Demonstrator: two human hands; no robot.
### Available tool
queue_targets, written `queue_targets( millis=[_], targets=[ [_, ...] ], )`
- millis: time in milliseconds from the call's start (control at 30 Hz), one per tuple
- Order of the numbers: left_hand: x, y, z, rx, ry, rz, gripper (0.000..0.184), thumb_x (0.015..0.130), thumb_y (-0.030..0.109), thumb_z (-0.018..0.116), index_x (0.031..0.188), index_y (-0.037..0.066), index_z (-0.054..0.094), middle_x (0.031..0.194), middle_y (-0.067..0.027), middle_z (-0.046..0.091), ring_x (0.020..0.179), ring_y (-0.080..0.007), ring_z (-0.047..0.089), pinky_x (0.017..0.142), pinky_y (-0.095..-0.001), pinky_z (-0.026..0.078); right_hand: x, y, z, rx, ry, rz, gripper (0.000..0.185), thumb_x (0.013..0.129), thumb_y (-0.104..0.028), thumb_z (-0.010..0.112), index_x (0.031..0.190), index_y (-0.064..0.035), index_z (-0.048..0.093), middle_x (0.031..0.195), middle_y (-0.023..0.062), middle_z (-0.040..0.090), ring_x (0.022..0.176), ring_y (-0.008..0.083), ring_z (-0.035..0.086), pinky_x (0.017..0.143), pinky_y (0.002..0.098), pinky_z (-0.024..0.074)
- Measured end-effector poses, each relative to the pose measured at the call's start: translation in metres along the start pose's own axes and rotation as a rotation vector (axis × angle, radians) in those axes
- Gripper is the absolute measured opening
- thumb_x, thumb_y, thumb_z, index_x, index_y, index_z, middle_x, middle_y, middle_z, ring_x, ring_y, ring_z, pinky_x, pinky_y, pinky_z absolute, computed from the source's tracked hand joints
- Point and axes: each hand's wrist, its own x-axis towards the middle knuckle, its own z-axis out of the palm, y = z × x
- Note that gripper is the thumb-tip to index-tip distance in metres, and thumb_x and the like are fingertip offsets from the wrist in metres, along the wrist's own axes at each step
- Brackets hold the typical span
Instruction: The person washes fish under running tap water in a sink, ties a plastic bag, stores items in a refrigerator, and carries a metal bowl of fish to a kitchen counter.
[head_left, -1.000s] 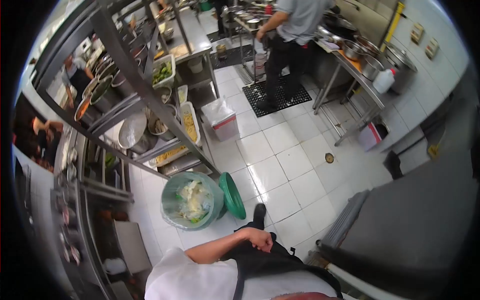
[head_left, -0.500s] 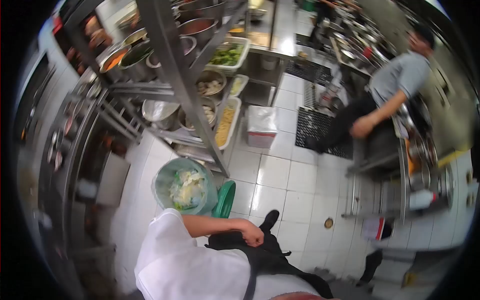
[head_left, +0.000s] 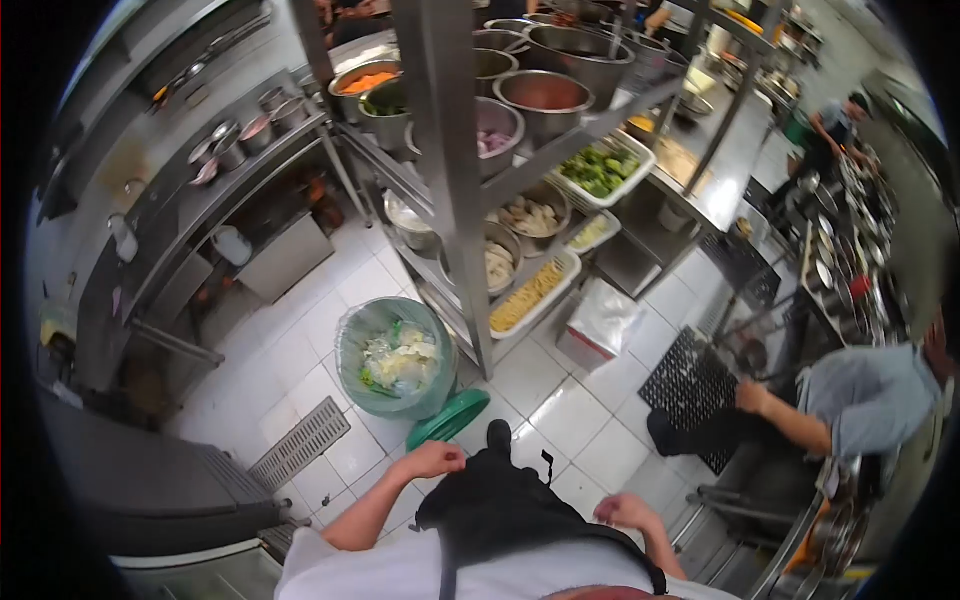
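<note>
My left hand (head_left: 434,459) hangs over the floor on the left side of my dark apron (head_left: 500,510), its fingers curled; whether anything is inside them is too small to tell. On the other side of the apron is my right hand (head_left: 626,511), fingers loosely bent and apart, holding nothing that shows. Ahead of my left hand stands a bin (head_left: 395,355) lined with a clear bag and partly filled with pale and green scraps. Its green lid (head_left: 449,419) leans against the bin's side.
A metal rack (head_left: 455,200) holds pots and trays of cut vegetables. A co-worker in a grey shirt (head_left: 865,400) stands at the right, near a black mat (head_left: 690,385). A floor drain (head_left: 300,443) lies left. Further back is another person (head_left: 835,130).
The view has swung left, so the rack and bin sit further right and the left counter shows more. My right hand has come into view. The grey-shirted co-worker has moved nearer.
</note>
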Motion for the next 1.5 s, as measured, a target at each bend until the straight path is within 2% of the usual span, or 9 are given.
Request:
queue_targets(
  millis=[133, 233, 467, 600, 700, 1033, 1200, 1400, 1500],
  targets=[
    [0.023, -0.084, 0.018, 0.325, 0.294, -0.272, 0.026, 0.077, 0.032, 0.060, 0.086, 0.009, 0.065, 0.080, -0.0132, 0.066, 0.075, -0.0300, 0.064, 0.069, -0.0364, 0.051, 0.100, -0.050, -0.083, -0.356, 0.427, 0.008, 0.029, 0.081, -0.034, 0.059, 0.079, -0.0050, 0.064, 0.075, 0.0171, 0.064, 0.070, 0.0351, 0.062, 0.062, 0.0442, 0.0482],
    [0.031, -0.134, 0.032, -0.203, 0.303, -0.458, 0.026, 0.081, 0.031, 0.058, 0.085, 0.006, 0.065, 0.078, -0.0087, 0.067, 0.073, -0.0223, 0.065, 0.064, -0.0363, 0.052, 0.139, -0.089, -0.123, -0.008, 0.411, -0.217, 0.024, 0.080, -0.025, 0.063, 0.089, -0.0024, 0.062, 0.072, 0.0155, 0.064, 0.065, 0.0286, 0.062, 0.062, 0.0361, 0.0488],
    [-0.012, -0.219, 0.082, -0.964, 0.387, -0.946, 0.019, 0.084, 0.022, 0.060, 0.093, 0.006, 0.061, 0.082, -0.0110, 0.066, 0.070, -0.0228, 0.063, 0.062, -0.0411, 0.052, 0.185, -0.070, -0.147, -0.084, 0.320, -0.091, 0.026, 0.081, -0.026, 0.063, 0.094, -0.0037, 0.063, 0.079, 0.0138, 0.067, 0.073, 0.0277, 0.065, 0.067, 0.0351, 0.0504],
    [-0.011, -0.206, 0.078, -0.924, 0.401, -0.951, 0.017, 0.085, 0.014, 0.056, 0.097, 0.004, 0.060, 0.082, -0.0132, 0.065, 0.069, -0.0256, 0.063, 0.064, -0.0439, 0.052, 0.203, -0.034, -0.169, -0.125, 0.286, -0.085, 0.032, 0.080, -0.031, 0.064, 0.098, -0.0052, 0.062, 0.082, 0.0150, 0.068, 0.079, 0.0307, 0.065, 0.072, 0.0380, 0.0505],
    [0.029, -0.196, 0.075, -0.974, 0.546, -0.888, 0.027, 0.081, 0.026, 0.061, 0.099, 0.006, 0.060, 0.082, -0.0116, 0.065, 0.072, -0.0256, 0.063, 0.064, -0.0452, 0.050, 0.213, -0.016, -0.193, -0.167, 0.245, -0.039, 0.031, 0.079, -0.031, 0.065, 0.098, -0.0056, 0.063, 0.083, 0.0154, 0.067, 0.081, 0.0318, 0.065, 0.073, 0.0390, 0.0502],
    [0.167, -0.033, 0.074, -0.902, 0.701, -0.573, 0.027, 0.087, 0.024, 0.055, 0.109, 0.007, 0.056, 0.092, -0.0093, 0.065, 0.084, -0.0223, 0.064, 0.067, -0.0372, 0.052, 0.291, 0.029, -0.281, -0.198, 0.100, -0.268, 0.029, 0.077, -0.031, 0.064, 0.093, -0.0064, 0.065, 0.086, 0.0162, 0.066, 0.086, 0.0332, 0.063, 0.075, 0.0406, 0.0498],
    [0.146, -0.053, 0.166, -1.034, 0.630, -0.770, 0.027, 0.086, 0.022, 0.055, 0.105, 0.004, 0.060, 0.092, -0.0111, 0.065, 0.078, -0.0230, 0.064, 0.066, -0.0418, 0.051, 0.331, 0.056, -0.286, -0.389, 0.068, -0.259, 0.028, 0.076, -0.032, 0.064, 0.090, -0.0079, 0.065, 0.083, 0.0164, 0.066, 0.080, 0.0339, 0.064, 0.073, 0.0411, 0.0503],
    [0.091, -0.055, 0.219, -0.573, 0.344, -0.898, 0.031, 0.082, 0.024, 0.058, 0.110, 0.011, 0.064, 0.102, -0.0103, 0.066, 0.093, -0.0247, 0.064, 0.081, -0.0357, 0.050, 0.354, 0.076, -0.276, -0.410, 0.031, -0.294, 0.027, 0.077, -0.033, 0.062, 0.086, -0.0086, 0.066, 0.079, 0.0146, 0.067, 0.077, 0.0323, 0.064, 0.074, 0.0407, 0.0506],
    [0.097, -0.083, 0.218, -0.715, 0.478, -0.699, 0.027, 0.084, 0.022, 0.056, 0.105, 0.005, 0.062, 0.095, -0.0122, 0.065, 0.083, -0.0257, 0.064, 0.071, -0.0401, 0.051, 0.372, 0.091, -0.266, -0.379, -0.001, -0.278, 0.026, 0.077, -0.033, 0.060, 0.085, -0.0088, 0.067, 0.071, 0.0107, 0.067, 0.066, 0.0263, 0.065, 0.068, 0.0372, 0.0521]
  ],
)
